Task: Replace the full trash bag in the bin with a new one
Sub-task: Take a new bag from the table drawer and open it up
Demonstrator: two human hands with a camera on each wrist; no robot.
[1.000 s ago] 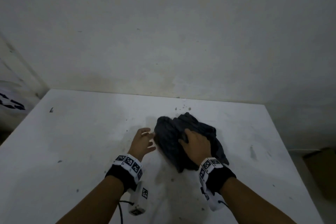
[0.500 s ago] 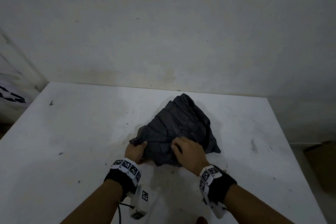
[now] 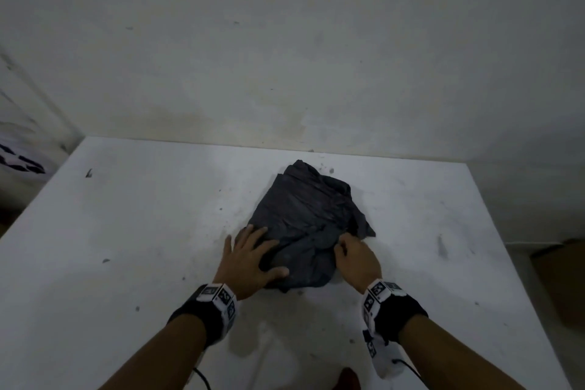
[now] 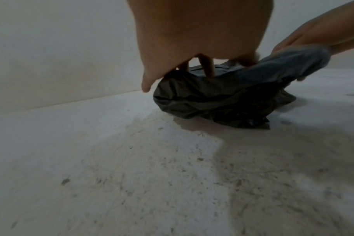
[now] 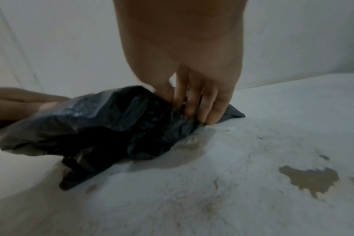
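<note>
The crumpled black plastic trash bag [image 3: 308,225] lies on the stained white table [image 3: 133,231]. The left hand [image 3: 250,258] presses flat, fingers spread, on the bag's near-left part. Just right of that hand, the right hand [image 3: 356,258] pinches the bag's near-right edge with curled fingers [image 5: 194,102].

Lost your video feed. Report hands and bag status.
Left hand flat on black trash bag. Right hand pinching its near edge. Bag crumpled on white table. Nothing obstructing.
</note>
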